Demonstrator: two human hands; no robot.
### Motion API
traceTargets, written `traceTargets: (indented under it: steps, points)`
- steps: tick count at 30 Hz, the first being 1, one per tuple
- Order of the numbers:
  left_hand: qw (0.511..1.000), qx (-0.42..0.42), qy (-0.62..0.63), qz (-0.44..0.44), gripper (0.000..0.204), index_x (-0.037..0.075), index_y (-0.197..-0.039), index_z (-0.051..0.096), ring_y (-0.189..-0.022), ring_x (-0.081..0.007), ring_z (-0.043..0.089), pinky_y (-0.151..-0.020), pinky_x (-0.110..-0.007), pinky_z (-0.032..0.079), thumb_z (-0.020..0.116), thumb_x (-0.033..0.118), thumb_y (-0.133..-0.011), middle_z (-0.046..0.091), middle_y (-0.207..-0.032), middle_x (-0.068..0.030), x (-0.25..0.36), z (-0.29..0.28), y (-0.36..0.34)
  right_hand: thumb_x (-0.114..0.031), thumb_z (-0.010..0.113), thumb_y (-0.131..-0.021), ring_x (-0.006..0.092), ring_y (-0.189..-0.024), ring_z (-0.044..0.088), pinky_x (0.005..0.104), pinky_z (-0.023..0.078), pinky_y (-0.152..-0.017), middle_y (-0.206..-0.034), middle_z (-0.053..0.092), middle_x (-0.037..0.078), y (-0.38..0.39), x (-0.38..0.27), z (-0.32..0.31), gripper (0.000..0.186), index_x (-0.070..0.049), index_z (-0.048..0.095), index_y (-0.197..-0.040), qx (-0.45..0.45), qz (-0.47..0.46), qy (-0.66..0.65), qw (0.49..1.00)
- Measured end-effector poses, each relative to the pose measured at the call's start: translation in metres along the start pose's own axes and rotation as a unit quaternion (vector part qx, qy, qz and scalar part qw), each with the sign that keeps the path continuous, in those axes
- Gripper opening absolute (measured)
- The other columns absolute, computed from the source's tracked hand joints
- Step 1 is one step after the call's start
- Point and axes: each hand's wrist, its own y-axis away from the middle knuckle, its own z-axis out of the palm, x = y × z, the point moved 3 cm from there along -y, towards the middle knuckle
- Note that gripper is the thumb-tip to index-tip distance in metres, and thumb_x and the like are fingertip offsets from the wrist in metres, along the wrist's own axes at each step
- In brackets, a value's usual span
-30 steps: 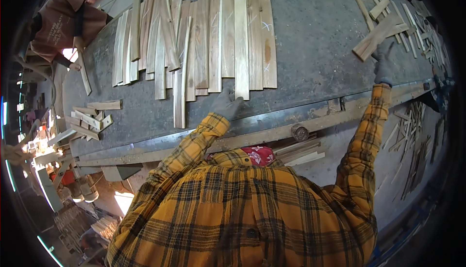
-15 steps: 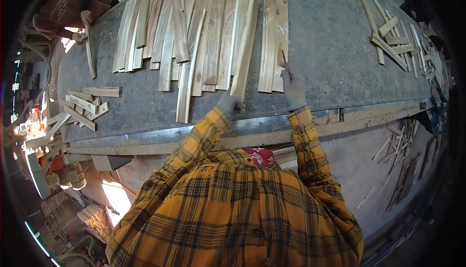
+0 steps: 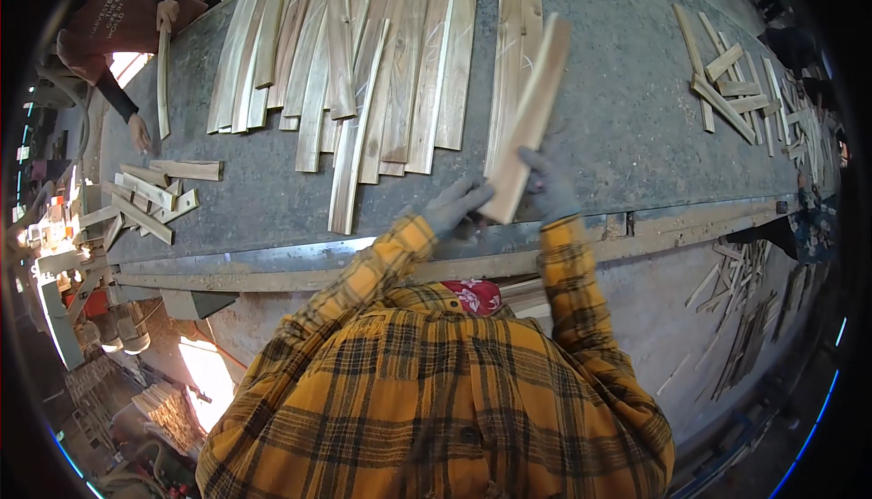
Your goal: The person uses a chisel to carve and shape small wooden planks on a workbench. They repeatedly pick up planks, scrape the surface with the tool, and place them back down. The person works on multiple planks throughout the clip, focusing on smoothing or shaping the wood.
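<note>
A pale wooden board [image 3: 534,113] is raised off the table and slants up to the right. Around its lower part, my gloved right hand [image 3: 548,188] is closed with the thumb across the board. My gloved left hand [image 3: 457,207] has its fingers closed at the near left end of that same board. Behind it, two boards with white chalk marks [image 3: 505,54] lie side by side, partly covered. To the left, a wide row of loose boards [image 3: 397,90] lies on the grey table [image 3: 627,136], some overlapping.
Short offcuts [image 3: 145,199] are heaped at the table's left, with another pile of strips [image 3: 731,81] at the right. A co-worker [image 3: 136,9] at the far left holds a narrow strip [image 3: 163,90]. The table's near edge [image 3: 363,258] runs before me.
The board in my left hand has come off the row and swung right, and my right hand now grips it too. The thin stick my right hand held is no longer visible.
</note>
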Motion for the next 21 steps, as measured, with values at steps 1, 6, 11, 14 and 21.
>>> traceTargets:
  steps: [1,6,11,14,21]
  points:
    - [0.988,0.069,-0.137,0.032,0.053,0.000,-0.124,0.043,-0.072,-0.0184,0.063,-0.064,-0.034,0.052,0.057,0.038,-0.090,0.061,-0.088,-0.0101,-0.003,-0.005,-0.027,-0.012,0.070,-0.080,0.0002,-0.043,0.042,0.0107,0.036,-0.035,-0.088,0.062,0.007,-0.007,-0.025,-0.025,0.049,0.003,0.049,-0.122,0.047,-0.016,0.003,0.999]
    - [0.849,0.264,-0.458,-0.010,0.060,-0.006,-0.115,0.053,-0.104,-0.0364,0.061,-0.088,-0.044,0.049,0.067,0.037,-0.076,0.058,-0.115,-0.0276,0.013,0.013,-0.101,-0.041,0.067,-0.083,0.0058,-0.045,0.043,0.0201,0.033,-0.039,-0.077,0.063,0.004,-0.015,-0.219,-0.147,0.051,-0.002,0.059,-0.116,0.266,-0.178,0.342,0.884]
    - [0.891,0.250,-0.372,-0.071,0.056,-0.005,-0.112,0.057,-0.101,-0.0366,0.061,-0.088,-0.039,0.050,0.071,0.030,-0.071,0.056,-0.118,-0.0253,0.011,0.026,-0.120,-0.048,0.060,-0.087,0.0151,-0.065,0.053,0.0303,0.044,-0.066,-0.079,0.064,0.005,-0.021,-0.248,-0.212,0.049,-0.008,0.067,-0.112,0.344,-0.243,0.575,0.702]
    - [0.931,0.205,-0.298,-0.057,0.053,-0.006,-0.107,0.060,-0.095,-0.0318,0.064,-0.087,-0.037,0.051,0.073,0.027,-0.068,0.063,-0.103,-0.0249,0.020,0.018,-0.109,-0.033,0.064,-0.087,0.0128,-0.074,0.054,0.0310,0.045,-0.072,-0.077,0.060,0.004,-0.018,-0.151,-0.120,0.035,-0.006,0.066,-0.110,0.248,-0.188,0.515,0.799]
    - [0.978,-0.033,0.206,0.014,0.078,0.002,-0.138,0.025,-0.067,-0.0263,0.064,-0.057,-0.034,0.057,0.042,-0.007,-0.063,0.059,-0.090,-0.0186,-0.005,-0.026,0.017,-0.019,0.057,-0.091,0.0234,-0.076,0.064,0.0322,0.049,-0.065,-0.093,0.067,0.011,-0.019,-0.027,-0.028,0.019,-0.012,0.067,-0.105,0.098,-0.260,0.470,0.838]
